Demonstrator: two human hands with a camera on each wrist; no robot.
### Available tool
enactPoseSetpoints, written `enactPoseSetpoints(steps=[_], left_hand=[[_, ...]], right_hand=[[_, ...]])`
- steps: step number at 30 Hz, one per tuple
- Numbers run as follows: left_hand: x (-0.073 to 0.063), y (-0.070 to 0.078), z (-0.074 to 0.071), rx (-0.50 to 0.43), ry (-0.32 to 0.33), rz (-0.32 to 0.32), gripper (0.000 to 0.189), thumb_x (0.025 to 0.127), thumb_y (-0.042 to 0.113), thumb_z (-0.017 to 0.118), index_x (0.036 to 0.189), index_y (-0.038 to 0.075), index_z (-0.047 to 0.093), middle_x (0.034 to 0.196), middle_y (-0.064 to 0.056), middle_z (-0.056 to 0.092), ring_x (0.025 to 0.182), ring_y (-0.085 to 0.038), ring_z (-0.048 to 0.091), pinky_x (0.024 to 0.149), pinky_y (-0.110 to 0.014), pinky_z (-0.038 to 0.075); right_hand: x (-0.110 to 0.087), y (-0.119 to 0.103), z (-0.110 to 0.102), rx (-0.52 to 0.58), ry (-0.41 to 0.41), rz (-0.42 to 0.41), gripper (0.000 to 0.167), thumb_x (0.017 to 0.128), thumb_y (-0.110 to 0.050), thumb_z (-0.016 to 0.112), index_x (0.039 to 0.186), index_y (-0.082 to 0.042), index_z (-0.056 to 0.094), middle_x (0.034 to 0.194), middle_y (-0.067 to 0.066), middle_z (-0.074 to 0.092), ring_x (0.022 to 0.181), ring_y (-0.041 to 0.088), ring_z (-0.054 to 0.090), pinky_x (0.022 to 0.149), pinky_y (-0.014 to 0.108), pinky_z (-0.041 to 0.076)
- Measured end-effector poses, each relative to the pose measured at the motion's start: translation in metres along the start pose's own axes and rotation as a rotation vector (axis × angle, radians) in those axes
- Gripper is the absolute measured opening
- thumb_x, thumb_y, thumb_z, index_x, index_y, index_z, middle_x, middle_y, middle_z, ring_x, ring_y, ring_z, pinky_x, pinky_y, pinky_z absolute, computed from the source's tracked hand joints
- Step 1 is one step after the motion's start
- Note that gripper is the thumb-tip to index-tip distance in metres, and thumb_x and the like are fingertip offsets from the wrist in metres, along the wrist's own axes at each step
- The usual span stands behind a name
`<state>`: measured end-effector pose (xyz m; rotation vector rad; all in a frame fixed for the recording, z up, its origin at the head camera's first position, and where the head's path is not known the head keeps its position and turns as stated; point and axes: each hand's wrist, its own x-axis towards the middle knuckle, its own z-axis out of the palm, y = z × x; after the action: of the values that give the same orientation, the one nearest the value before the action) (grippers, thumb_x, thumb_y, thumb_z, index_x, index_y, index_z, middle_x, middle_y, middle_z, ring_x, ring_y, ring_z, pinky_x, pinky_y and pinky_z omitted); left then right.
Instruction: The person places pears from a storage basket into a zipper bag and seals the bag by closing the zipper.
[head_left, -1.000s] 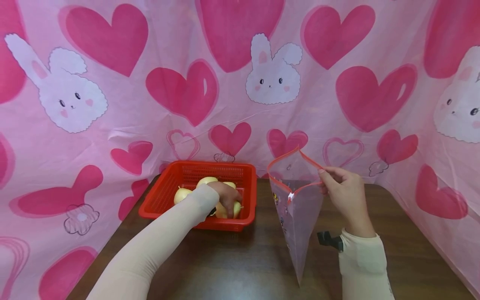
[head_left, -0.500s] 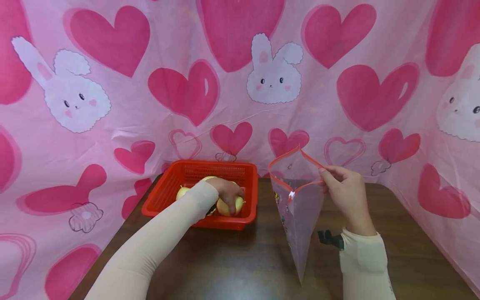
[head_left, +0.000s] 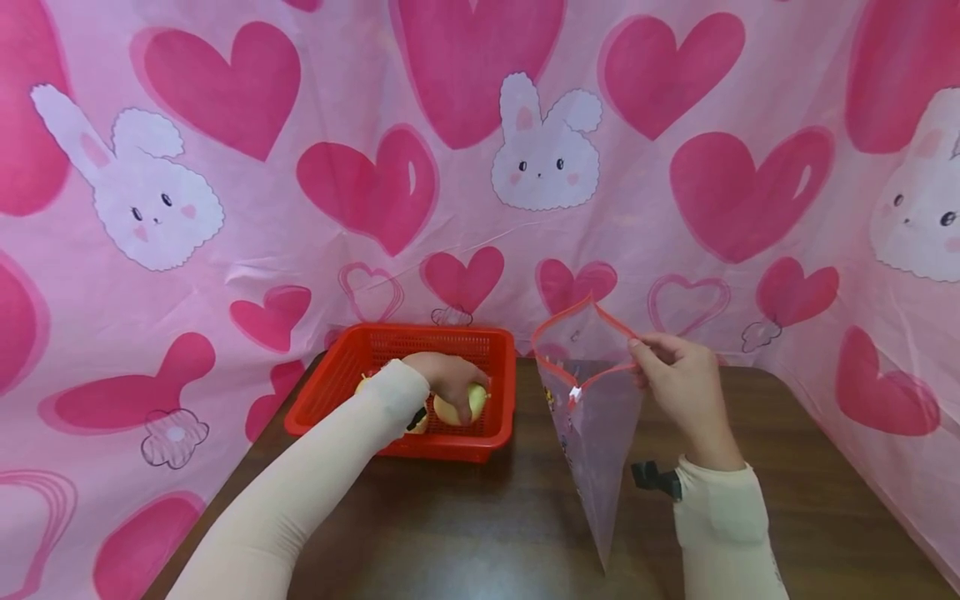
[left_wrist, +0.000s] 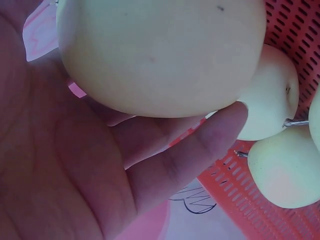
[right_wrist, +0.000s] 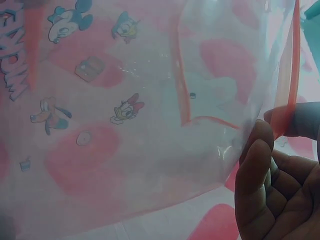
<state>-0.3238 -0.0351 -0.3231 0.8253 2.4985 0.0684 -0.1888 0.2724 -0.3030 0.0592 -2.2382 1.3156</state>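
My left hand (head_left: 444, 377) reaches into the red basket (head_left: 511, 392) and grips a pale yellow pear (head_left: 447, 412). In the left wrist view, the pear (left_wrist: 162, 60) fills the upper middle with my fingers (left_wrist: 172, 167) curled along one side of it; my thumb is mostly hidden there. My right hand (head_left: 686, 392) pinches the orange zip edge of a clear plastic zip bag (head_left: 588, 467) between thumb and fingers. The bag hangs with its mouth spread wide and a white slider at its near side. Cartoon figures print the bag's wall (right_wrist: 125, 155) in the right wrist view.
More pears (left_wrist: 287, 170) with stems lie in the basket beside the held one, partly covered by my left arm in the head view. The brown table (head_left: 480, 533) carries the basket at back left. A pink heart-print cloth (head_left: 465, 208) surrounds the table.
My left hand has settled round one pear and lifted it slightly, with the pear turning more into view. My right hand and the bag have shifted only a little to the left.
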Motion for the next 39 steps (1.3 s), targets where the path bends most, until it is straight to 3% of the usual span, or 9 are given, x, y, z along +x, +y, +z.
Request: enactPoseSetpoints(steps=[6, 10, 16, 23, 30, 39], left_hand=[[-0.004, 0.000, -0.003, -0.012, 0.019, -0.025, 0.077, 0.066, 0.032, 0.088, 0.135, 0.037, 0.055, 0.118, 0.005, 0.055, 0.107, -0.023, 0.048, 0.082, -0.045, 0.051], [-0.005, -0.002, -0.004, 0.028, 0.042, -0.008, 0.079, 0.065, 0.035, 0.088, 0.136, 0.037, 0.054, 0.117, 0.007, 0.056, 0.106, -0.022, 0.049, 0.084, -0.045, 0.050], [-0.007, -0.004, -0.005, 0.003, 0.052, -0.007, 0.080, 0.065, 0.033, 0.089, 0.136, 0.038, 0.053, 0.119, 0.009, 0.056, 0.105, -0.022, 0.050, 0.087, -0.047, 0.049], [-0.009, -0.004, -0.003, 0.006, 0.058, 0.003, 0.077, 0.066, 0.032, 0.088, 0.135, 0.036, 0.055, 0.114, 0.006, 0.057, 0.103, -0.022, 0.050, 0.079, -0.042, 0.051], [-0.012, -0.007, -0.004, -0.085, 0.076, 0.006, 0.076, 0.060, 0.034, 0.090, 0.128, 0.039, 0.057, 0.107, 0.007, 0.058, 0.098, -0.022, 0.053, 0.073, -0.042, 0.054], [-0.012, -0.011, -0.007, -0.145, 0.148, 0.113, 0.075, 0.059, 0.034, 0.089, 0.122, 0.035, 0.049, 0.106, 0.008, 0.057, 0.098, -0.018, 0.054, 0.069, -0.033, 0.054]], right_hand=[[0.001, 0.003, 0.007, -0.028, -0.060, 0.009, 0.031, 0.094, -0.027, 0.065, 0.109, 0.000, 0.071, 0.070, 0.011, 0.064, 0.059, 0.018, 0.063, 0.054, 0.028, 0.053], [0.002, 0.004, 0.015, -0.015, -0.122, 0.022, 0.032, 0.094, -0.029, 0.066, 0.109, -0.001, 0.070, 0.071, 0.012, 0.063, 0.062, 0.023, 0.062, 0.056, 0.031, 0.054], [0.003, 0.006, 0.030, -0.029, -0.174, 0.043, 0.028, 0.094, -0.025, 0.065, 0.111, -0.003, 0.070, 0.074, 0.012, 0.065, 0.063, 0.023, 0.061, 0.059, 0.032, 0.054], [0.006, 0.014, 0.046, -0.099, -0.206, 0.023, 0.023, 0.092, -0.021, 0.066, 0.106, -0.004, 0.073, 0.069, 0.008, 0.065, 0.058, 0.022, 0.061, 0.055, 0.034, 0.051], [0.006, 0.018, 0.055, -0.092, -0.225, 0.025, 0.022, 0.092, -0.018, 0.066, 0.106, -0.002, 0.072, 0.069, 0.007, 0.065, 0.059, 0.021, 0.062, 0.057, 0.035, 0.053], [0.008, 0.019, 0.057, -0.116, -0.238, 0.028, 0.024, 0.091, -0.016, 0.065, 0.107, 0.000, 0.071, 0.070, 0.004, 0.066, 0.060, 0.020, 0.063, 0.058, 0.034, 0.054]])
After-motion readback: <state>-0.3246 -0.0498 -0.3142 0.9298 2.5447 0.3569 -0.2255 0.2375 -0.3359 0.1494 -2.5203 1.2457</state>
